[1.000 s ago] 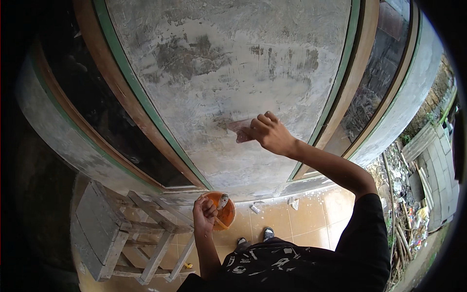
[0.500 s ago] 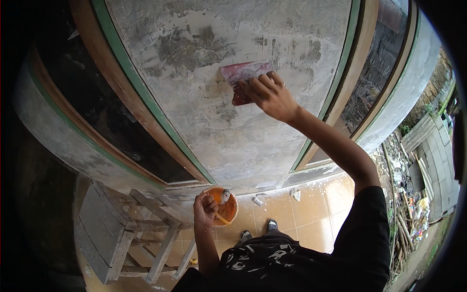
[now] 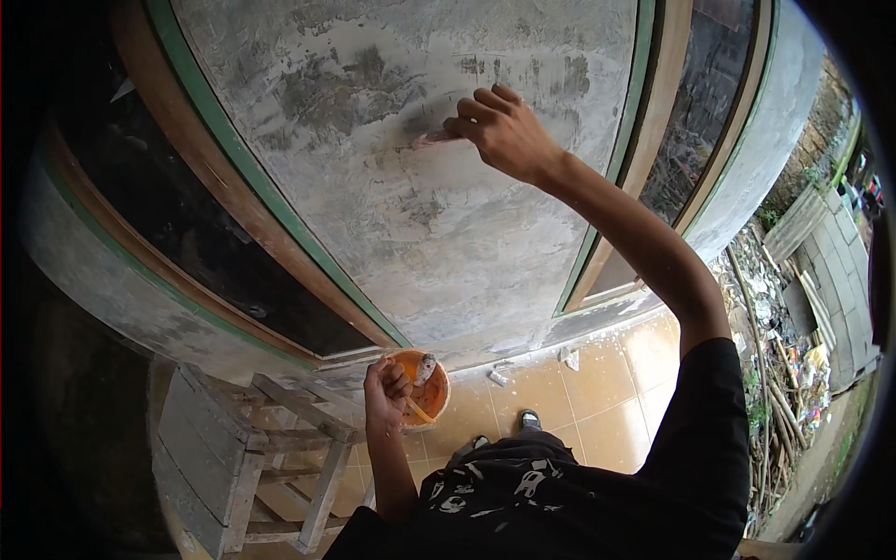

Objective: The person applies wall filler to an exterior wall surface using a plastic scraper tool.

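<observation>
My right hand (image 3: 504, 135) is raised to the grey wall (image 3: 392, 233), its fingers closed around a reddish flat plastic scraper (image 3: 436, 139). The scraper shows almost edge-on, and my fingers hide much of it. Low down, my left hand (image 3: 386, 394) makes a fist at the left side of an orange bucket (image 3: 437, 403) and holds it up; the exact grip is hidden. A yellow strip (image 3: 419, 411) crosses the bucket's opening beside my fingers. Inside the bucket leans a tool with a pale, smeared blade (image 3: 425, 369). Whitish filler covers the wall unevenly, with darker patches.
Green-edged wooden window frames (image 3: 271, 224) flank the wall panel on both sides. A worn wooden stool-like stand (image 3: 210, 457) is at the lower left. White scraps (image 3: 568, 357) lie on the tan tiled floor (image 3: 607, 392). Sticks and litter (image 3: 779, 373) lie beyond the tiles at right.
The scraper has turned from showing its broad face to nearly edge-on, and my right hand has moved slightly up and left. My left hand and the bucket have shifted slightly left together.
</observation>
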`<state>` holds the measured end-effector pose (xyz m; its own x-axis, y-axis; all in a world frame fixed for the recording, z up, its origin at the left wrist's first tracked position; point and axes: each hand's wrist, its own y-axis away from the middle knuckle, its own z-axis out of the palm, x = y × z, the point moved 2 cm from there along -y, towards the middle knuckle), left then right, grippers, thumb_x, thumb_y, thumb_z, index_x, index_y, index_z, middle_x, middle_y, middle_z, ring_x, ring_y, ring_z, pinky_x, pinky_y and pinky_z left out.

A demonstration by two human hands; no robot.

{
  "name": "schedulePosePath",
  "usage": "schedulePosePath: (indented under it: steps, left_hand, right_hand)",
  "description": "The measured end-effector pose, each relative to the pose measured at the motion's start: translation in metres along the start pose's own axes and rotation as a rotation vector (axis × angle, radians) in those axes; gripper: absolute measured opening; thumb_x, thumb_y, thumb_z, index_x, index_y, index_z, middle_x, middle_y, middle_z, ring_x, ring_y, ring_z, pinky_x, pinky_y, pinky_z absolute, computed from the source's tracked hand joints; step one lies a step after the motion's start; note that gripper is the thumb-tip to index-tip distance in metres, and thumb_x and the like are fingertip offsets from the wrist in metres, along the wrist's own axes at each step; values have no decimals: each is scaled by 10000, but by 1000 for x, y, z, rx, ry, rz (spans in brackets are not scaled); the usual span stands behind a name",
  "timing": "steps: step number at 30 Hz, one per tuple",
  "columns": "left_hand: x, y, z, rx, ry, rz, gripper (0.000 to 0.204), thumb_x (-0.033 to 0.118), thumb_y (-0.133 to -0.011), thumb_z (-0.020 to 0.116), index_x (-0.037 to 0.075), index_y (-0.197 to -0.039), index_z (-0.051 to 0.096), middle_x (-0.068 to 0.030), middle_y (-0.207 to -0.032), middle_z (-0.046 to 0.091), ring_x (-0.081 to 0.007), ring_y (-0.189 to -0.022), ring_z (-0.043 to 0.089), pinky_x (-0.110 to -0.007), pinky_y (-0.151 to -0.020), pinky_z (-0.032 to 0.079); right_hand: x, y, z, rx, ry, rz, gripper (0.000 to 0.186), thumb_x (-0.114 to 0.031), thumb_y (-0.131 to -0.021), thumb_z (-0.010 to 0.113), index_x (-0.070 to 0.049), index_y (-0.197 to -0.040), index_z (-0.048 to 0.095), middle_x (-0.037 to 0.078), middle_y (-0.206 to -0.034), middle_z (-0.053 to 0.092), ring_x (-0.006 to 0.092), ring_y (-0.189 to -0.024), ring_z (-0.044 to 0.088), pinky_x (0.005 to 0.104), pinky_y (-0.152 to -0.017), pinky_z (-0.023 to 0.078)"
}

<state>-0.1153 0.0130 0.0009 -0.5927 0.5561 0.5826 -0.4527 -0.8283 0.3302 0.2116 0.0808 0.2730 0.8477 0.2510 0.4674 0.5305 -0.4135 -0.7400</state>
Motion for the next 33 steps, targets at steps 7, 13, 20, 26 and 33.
schedulePosePath:
  steps: [7, 13, 20, 26, 33]
  left_hand:
    - [-1, 2, 4, 6, -1, 6, 193, 238, -869, 563, 108, -773, 458, 43, -578, 228, -68, -459, 205, -221, -416, 198]
    - [-1, 1, -8, -12, 42, -21, 183, 242, -873, 552, 108, -790, 460, 44, -573, 228, -64, -455, 209, -219, -415, 205]
    - [6, -6, -5, -49, -8, -22, 172, 255, -903, 497, 103, -826, 473, 50, -591, 236, -50, -455, 221, -200, -413, 205]
    - [17, -7, -7, -43, -26, -17, 181, 250, -896, 492, 88, -818, 470, 48, -597, 248, -50, -456, 228, -201, -426, 203]
    - [36, -19, 18, -125, -9, 54, 185, 242, -889, 497, 78, -814, 456, 44, -598, 241, -56, -472, 229, -209, -441, 206]
  right_hand:
    - [26, -45, -40, 409, 211, -118, 315, -86, -738, 675, -140, -1048, 692, -32, -797, 535, 125, -723, 483, 273, -660, 413]
    - [-36, 48, 17, 50, 51, -107, 338, -175, -759, 597, -82, -1081, 638, 3, -887, 536, 154, -842, 504, 280, -737, 409]
    - [-122, 185, 62, -375, -272, 42, 152, -178, -786, 585, -146, -908, 669, 9, -859, 552, 167, -867, 523, 325, -788, 392]
    - [-145, 199, 54, -1, -1653, 1508, 201, -208, -917, 598, -19, -852, 627, 0, -805, 613, 86, -691, 534, 244, -644, 419]
    - [-197, 184, 22, 261, -1989, 1801, 163, -189, -907, 602, -28, -929, 624, 21, -843, 637, 107, -721, 575, 255, -716, 462]
